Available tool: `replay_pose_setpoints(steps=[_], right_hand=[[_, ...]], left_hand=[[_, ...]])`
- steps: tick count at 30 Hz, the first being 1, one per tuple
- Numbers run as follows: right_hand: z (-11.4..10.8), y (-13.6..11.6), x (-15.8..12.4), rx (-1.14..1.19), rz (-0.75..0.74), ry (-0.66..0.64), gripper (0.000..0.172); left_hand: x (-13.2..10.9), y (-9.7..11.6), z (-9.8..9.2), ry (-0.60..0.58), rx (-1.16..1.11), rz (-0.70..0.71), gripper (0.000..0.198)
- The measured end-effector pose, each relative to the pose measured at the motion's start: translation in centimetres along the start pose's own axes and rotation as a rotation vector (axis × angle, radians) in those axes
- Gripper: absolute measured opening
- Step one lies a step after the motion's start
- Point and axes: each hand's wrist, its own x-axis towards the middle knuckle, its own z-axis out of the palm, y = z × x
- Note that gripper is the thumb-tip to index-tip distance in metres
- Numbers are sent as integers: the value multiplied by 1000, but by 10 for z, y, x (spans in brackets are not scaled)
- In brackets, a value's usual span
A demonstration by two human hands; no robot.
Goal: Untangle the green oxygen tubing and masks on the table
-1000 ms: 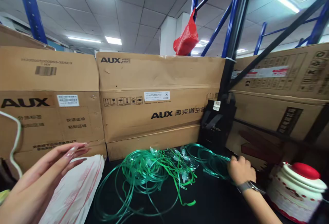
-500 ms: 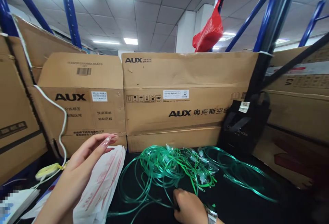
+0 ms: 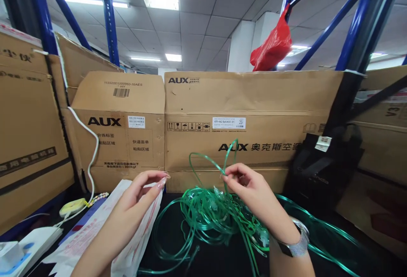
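My right hand (image 3: 243, 179) pinches a thin clear green tube (image 3: 227, 158) between thumb and fingertips, raised above the pile. Loops of the tube arch up in front of the large carton. Below lies a tangled heap of green tubing (image 3: 206, 217), with clear plastic pieces (image 3: 213, 200) and green straps (image 3: 249, 222) among it. To the left, my left hand (image 3: 146, 192) hovers over white printed plastic bags (image 3: 95, 226), thumb and forefinger tips brought together. Whether anything small is between them I cannot make out. A silvery watch (image 3: 300, 236) circles my right wrist.
AUX cartons (image 3: 190, 99) wall off the back of the black tabletop (image 3: 173, 234). On the left are a white power strip (image 3: 34, 247), a cable (image 3: 95, 149) and a yellow-green object (image 3: 73, 207). A black bag (image 3: 311, 175) stands at right; a red bag (image 3: 273, 48) hangs above.
My right hand has risen from the table beside the heap, lifting green tube with it. My left hand stays above the bags, its fingertips closer together. The camera view has shifted slightly left.
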Motion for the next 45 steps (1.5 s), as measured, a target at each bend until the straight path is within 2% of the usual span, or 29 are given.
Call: replay_pose_setpoints(steps=[2,3,7,10,12,13,14,17,19,21,24,28,31,36,39,42,45], right_hand=[[2,-1,1,78,-29,61,14],[5,0,1,123,-31,39,14],[20,5,1,350,22,-222,14],[26,2,-1,430,92,-422,18],[26,-3,-4,456,132,-529,22],[24,-6,-6,474,140,-564,24],[22,-8,-7,496,142,-588,25],[14,-8,-9,578,159,-574,28],[9,-4,-7,655,187,-477,28],[5,0,-3,762,201,-337,27],[3,2,2,915,199,-165,25],[6,-5,3,1011,186,-97,22],[12,-8,1,996,188,-191,24],[20,-4,0,839,179,-504,27],[23,0,2,741,145,-557,27],[28,5,4,651,129,-572,28],[33,7,3,561,85,-529,36]], left_hand=[[2,-1,5,-2,10,8,25],[3,-2,7,-11,14,17,24],[5,-6,18,-28,107,135,26],[5,-9,30,-68,256,262,50],[5,-12,38,-160,301,289,68],[5,-13,42,-205,301,285,69],[6,-13,45,-240,286,268,64],[10,-12,47,-343,160,134,21],[13,-11,43,-376,36,0,24],[15,-11,35,-353,-74,-86,27],[16,-13,24,-300,-203,-116,24],[15,-15,21,-273,-486,-141,23],[16,-14,23,-148,-692,-113,21],[20,-12,23,151,-901,19,20],[22,-13,21,253,-955,69,19],[22,-13,21,264,-914,84,19],[21,-15,22,171,-764,35,19]])
